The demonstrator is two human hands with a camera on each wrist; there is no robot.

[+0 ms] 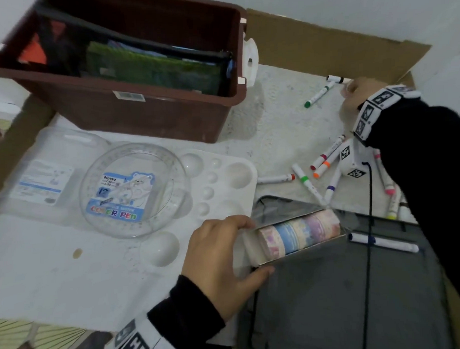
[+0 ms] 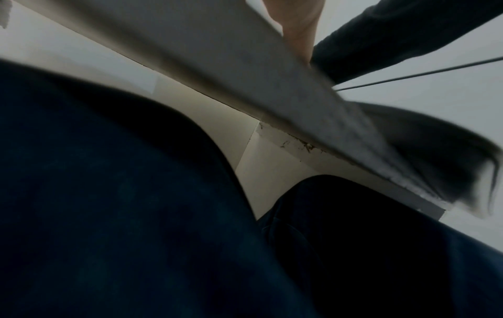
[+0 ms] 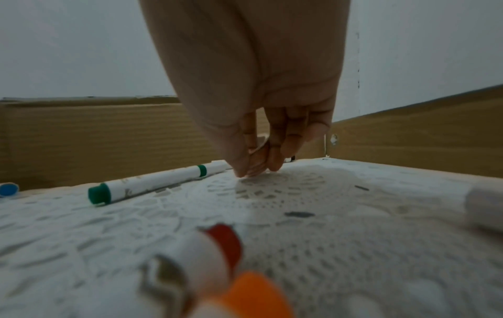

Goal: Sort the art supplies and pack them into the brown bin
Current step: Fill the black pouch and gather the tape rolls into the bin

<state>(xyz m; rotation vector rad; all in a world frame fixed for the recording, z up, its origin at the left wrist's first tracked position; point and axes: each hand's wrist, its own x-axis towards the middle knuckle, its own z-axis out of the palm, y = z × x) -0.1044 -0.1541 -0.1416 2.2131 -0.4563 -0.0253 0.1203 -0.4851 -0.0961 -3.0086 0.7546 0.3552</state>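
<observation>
**Step in hand: gathering loose markers while the tape box is held ready for the bin.**

The brown bin [image 1: 122, 110] stands up and to the left of both grips, already holding flat packs along its left side; open room remains toward its right wall. The cardboard wall [image 1: 323, 38] rises just beyond the right hand [image 1: 356, 96], so approach room there is tight. The left hand [image 1: 221, 263] grips the tape box [image 1: 298, 234], thumb under its near edge and fingers curled over its far edge; the box rests on a grey case [image 1: 332, 301]. The right-hand fingertips [image 3: 246, 170] press together on the lace cloth [image 3: 326, 215], apparently pinching the black-banded marker [image 1: 335, 79], though the contact is largely hidden. The green marker [image 3: 152, 185] lies just left of that pinch; more markers [image 1: 324, 158] lie scattered nearer the wrist. The next move likely calls for a lift clear of the wall.
</observation>
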